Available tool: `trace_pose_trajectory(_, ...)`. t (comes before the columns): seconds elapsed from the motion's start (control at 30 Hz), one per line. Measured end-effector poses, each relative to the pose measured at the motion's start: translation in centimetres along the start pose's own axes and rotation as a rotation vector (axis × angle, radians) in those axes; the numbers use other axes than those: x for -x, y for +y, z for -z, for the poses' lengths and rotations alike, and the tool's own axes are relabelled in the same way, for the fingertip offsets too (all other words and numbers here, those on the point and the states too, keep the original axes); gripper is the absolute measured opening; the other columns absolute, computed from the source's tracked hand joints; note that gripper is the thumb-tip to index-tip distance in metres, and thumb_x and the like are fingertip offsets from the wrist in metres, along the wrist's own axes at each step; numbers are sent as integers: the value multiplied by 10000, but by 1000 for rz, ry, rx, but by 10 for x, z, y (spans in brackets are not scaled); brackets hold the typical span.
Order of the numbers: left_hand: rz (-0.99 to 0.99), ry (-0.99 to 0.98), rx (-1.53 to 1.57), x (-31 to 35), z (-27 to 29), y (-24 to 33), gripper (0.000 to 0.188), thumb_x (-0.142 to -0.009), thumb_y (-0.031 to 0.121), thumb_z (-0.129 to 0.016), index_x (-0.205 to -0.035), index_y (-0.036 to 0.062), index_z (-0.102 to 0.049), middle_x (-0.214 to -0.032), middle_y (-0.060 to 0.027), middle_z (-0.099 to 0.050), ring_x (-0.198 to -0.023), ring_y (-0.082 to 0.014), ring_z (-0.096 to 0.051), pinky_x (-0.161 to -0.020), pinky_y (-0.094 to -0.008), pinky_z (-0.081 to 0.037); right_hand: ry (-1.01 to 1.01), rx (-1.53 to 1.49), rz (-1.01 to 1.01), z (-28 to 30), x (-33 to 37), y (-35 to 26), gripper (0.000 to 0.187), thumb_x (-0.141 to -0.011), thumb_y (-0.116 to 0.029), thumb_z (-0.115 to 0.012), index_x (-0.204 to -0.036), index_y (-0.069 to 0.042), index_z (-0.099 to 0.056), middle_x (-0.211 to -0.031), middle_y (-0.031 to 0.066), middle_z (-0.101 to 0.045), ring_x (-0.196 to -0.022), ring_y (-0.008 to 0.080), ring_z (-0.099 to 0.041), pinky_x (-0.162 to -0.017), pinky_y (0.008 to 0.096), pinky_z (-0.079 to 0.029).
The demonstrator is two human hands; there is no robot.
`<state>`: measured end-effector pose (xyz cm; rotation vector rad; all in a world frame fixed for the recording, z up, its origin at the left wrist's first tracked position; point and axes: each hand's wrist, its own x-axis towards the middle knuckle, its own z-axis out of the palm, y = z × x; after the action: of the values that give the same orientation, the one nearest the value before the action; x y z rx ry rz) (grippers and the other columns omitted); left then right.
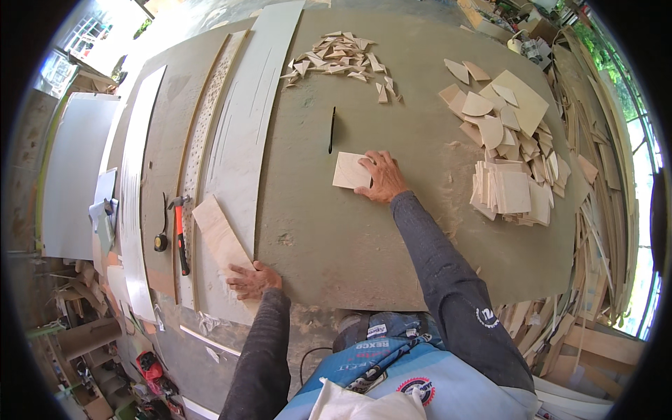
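Observation:
My right hand [384, 178] grips the right side of a small square plywood piece [347, 170], thumb at its near edge and fingers at its far edge. A faint curved line shows on that piece, which lies on the worktable [329, 266]. Just beyond it is a thin black pencil-like tool [332, 131]. My left hand [255, 280] rests with fingers spread on the near end of a rectangular plywood strip [220, 227]. Beneath the strip is a long pale panel [241, 133]. A hammer [180, 234] with an orange and black handle lies left of the strip.
A tape measure [161, 242] sits beside the hammer. Small pointed wood offcuts [339, 54] are heaped at the far middle. Square and curved plywood pieces [505, 189] pile up at the right. Long wood strips [595, 154] line the right side, beyond the table edge.

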<state>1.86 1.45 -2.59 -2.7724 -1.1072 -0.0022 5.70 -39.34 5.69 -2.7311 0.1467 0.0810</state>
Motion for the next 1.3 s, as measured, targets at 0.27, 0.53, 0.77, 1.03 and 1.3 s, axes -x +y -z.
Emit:
trace_pose_trajectory(0.27, 6, -49, 28, 2, 7, 2, 799, -994, 489, -470, -1636, 189, -100, -1642, -271, -152, -1517, -415, -204, -1158, -670, -200, -17, 14, 109, -11, -31, 17, 813, -712, -395, -848, -1387, -48, -559, -1472, 144, -458, -1391, 305, -399, -1142, 481, -363)
trace_pose_trajectory(0.53, 10, -97, 57, 4, 25, 4, 838, -987, 479, -499, -1635, 183, -57, -1643, -277, -136, -1524, -410, -183, -1184, -654, -152, -70, 60, 171, -10, -35, 23, 798, -762, -356, -810, -1435, -43, -516, -1542, 158, -396, -1431, 321, -351, -1185, 493, -339)
trace_pose_trajectory(0.77, 13, -67, 71, 1, 10, 0, 841, -984, 469, -502, -1635, 181, -54, -1645, -285, -128, -1524, -410, -184, -1183, -661, -146, -112, 39, 138, -11, -40, 20, 798, -785, -370, -806, -1449, -46, -502, -1575, 141, -358, -1462, 320, -307, -1207, 521, -304)
trace_pose_trajectory(1.03, 3, -56, 77, 4, 14, 1, 844, -980, 473, -504, -1636, 185, -59, -1640, -286, -147, -1519, -415, -196, -1182, -663, -145, -91, 27, 141, -11, -40, 20, 804, -767, -367, -814, -1439, -43, -515, -1565, 142, -377, -1446, 310, -327, -1196, 508, -317)
trace_pose_trajectory(1.3, 9, -73, 78, 4, 15, 2, 836, -990, 470, -491, -1637, 183, -45, -1646, -282, -132, -1525, -416, -180, -1185, -661, -138, -73, 33, 126, -13, -42, 19, 815, -751, -379, -823, -1433, -48, -524, -1555, 132, -399, -1434, 302, -338, -1190, 502, -321)
